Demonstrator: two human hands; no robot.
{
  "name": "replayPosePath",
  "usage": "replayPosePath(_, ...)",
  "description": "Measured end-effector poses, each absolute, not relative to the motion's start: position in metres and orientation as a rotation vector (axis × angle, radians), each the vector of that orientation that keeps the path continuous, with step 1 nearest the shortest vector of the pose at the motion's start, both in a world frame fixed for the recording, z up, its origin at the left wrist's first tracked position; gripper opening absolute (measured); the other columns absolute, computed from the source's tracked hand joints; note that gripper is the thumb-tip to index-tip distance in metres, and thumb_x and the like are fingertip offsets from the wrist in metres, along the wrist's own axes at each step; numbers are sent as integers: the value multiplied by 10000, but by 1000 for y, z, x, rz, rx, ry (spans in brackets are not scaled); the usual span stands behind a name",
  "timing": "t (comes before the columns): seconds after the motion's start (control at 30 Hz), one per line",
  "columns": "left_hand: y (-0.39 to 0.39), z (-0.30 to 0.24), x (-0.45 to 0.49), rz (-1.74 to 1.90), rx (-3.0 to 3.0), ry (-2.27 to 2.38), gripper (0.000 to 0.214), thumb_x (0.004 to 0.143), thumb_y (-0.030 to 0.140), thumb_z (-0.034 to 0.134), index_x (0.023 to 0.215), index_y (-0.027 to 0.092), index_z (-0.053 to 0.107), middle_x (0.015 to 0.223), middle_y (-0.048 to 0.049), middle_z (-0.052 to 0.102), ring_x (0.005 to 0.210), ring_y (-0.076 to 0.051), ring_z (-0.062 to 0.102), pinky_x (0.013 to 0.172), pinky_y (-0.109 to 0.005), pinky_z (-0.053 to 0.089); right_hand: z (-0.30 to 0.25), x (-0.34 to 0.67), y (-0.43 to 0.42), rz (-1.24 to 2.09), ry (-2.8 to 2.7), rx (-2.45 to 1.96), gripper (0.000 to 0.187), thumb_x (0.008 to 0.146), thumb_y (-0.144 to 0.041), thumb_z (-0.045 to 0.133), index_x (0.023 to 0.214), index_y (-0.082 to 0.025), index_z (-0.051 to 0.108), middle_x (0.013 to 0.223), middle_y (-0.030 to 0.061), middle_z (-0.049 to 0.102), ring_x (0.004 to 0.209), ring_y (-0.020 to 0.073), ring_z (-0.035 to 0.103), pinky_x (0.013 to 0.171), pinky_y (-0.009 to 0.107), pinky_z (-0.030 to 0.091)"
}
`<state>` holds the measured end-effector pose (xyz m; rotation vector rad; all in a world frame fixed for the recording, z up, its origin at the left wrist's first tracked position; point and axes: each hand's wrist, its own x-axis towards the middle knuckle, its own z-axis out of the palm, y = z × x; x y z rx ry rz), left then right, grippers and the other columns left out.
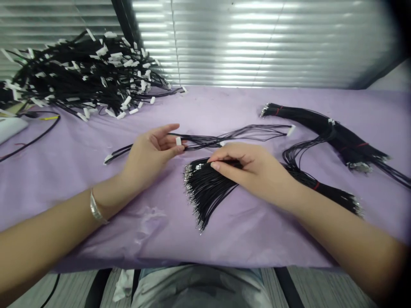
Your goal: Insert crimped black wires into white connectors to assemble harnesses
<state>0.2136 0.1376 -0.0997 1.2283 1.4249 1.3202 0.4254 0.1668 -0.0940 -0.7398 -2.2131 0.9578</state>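
My left hand pinches a small white connector between thumb and fingers, with thin black wires trailing right from it to another white plug. My right hand rests on a fanned bundle of black wires with metal tips, its thumb and forefinger pinching a single wire near the bundle's top. Both hands lie over a table covered in purple cloth.
A big heap of finished black wires with white connectors fills the back left. Two more tied black wire bundles lie at the right. A white object sits at the left edge. Closed blinds stand behind the table.
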Motion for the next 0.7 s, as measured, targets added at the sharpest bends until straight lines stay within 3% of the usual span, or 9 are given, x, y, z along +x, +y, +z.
replayPosePath(0.07, 138, -98, 210, 1349, 1504, 1519, 485, 749, 161, 705, 1220, 126, 593, 956, -64, 713, 898, -170, 663, 891, -304, 503, -91, 426, 162, 783, -2267, -695, 104, 854, -179, 553, 870, -154, 654, 835, 3, 647, 757, 86, 576, 702, 210, 449)
replayPosePath(0.2, 134, -98, 210, 1379, 1841, 1599, 222, 766, 207, 688, 977, 141, 712, 1129, -82, 679, 952, -190, 650, 880, -298, 518, -90, 424, 154, 529, -2285, -663, 87, 854, -155, 540, 832, -140, 623, 816, 10, 634, 755, 85, 560, 709, 205, 436)
replayPosePath(0.27, 132, -96, 213, 1343, 1827, 1611, 204, 758, 218, 697, 949, 149, 716, 1090, -76, 694, 931, -190, 656, 863, -301, 529, -92, 421, 152, 496, -2262, -708, 84, 844, -150, 541, 809, -139, 617, 785, 4, 629, 721, 79, 549, 683, 199, 425)
replayPosePath(0.4, 128, -94, 220, 1115, 1460, 1451, 152, 753, 213, 709, 894, 158, 712, 882, -38, 732, 809, -154, 677, 810, -272, 549, -99, 416, 154, 630, -2213, -808, 122, 841, -195, 541, 766, -144, 622, 712, -15, 607, 652, 67, 519, 618, 194, 394)
replayPosePath(0.57, 126, -101, 222, 953, 922, 1118, 64, 764, 114, 684, 816, 133, 716, 877, -35, 715, 811, -124, 672, 791, -213, 561, -102, 414, 161, 1063, -2153, -1008, 171, 810, -239, 543, 689, -140, 611, 578, -49, 519, 519, 45, 415, 490, 190, 315)
replayPosePath(0.7, 127, -105, 222, 893, 703, 1057, 125, 783, 33, 631, 814, 119, 716, 845, -32, 705, 780, -108, 675, 780, -189, 570, -97, 418, 164, 1205, -2112, -1092, 158, 765, -228, 554, 648, -132, 602, 564, -50, 502, 514, 41, 404, 474, 185, 302)
